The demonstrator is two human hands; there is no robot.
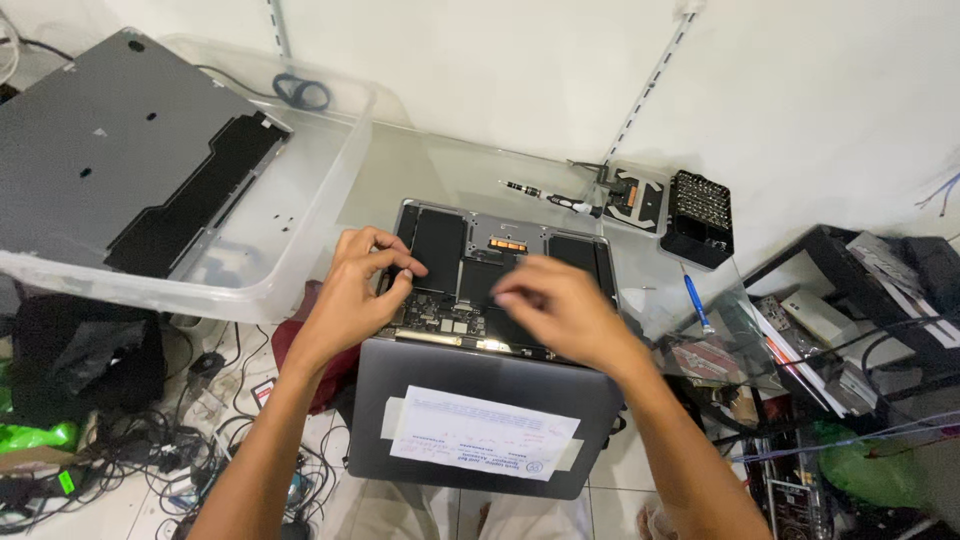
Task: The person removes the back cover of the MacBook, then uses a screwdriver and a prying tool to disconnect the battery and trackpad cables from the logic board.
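At the far left a grey metal laptop cover [120,150] lies tilted across a clear plastic bin [300,240], its black-lined underside facing up. A loop of dark cable [300,92] sits just behind the bin against the white wall. Below, on the floor, there is a tangle of black wires [150,450].

The left hand [350,295] comes in from the lower left and rests on the left part of the open laptop [500,270] — its fingers [395,268] are curled and pinched together over the circuit board, though whether they grip anything small I cannot tell. The laptop lies in the middle of the glass tabletop [440,165], bottom cover off, with its black battery cells and board exposed. Its grey lid [480,420] hangs toward the person, bearing a white paper sheet [485,435] taped on.

The right hand [565,310] hovers over the right half of the laptop's insides; it is blurred, the fingers loosely bent and holding nothing that shows.

Behind the laptop, a slim screwdriver [550,198] lies on the tabletop, just beside a small square part [635,197]. Next to that stands a black case of screwdriver bits [698,215]. A blue pen-shaped tool [697,303] lies near the right edge of the tabletop. At the far right — a black rack [860,320] crowded with boxes and cables.
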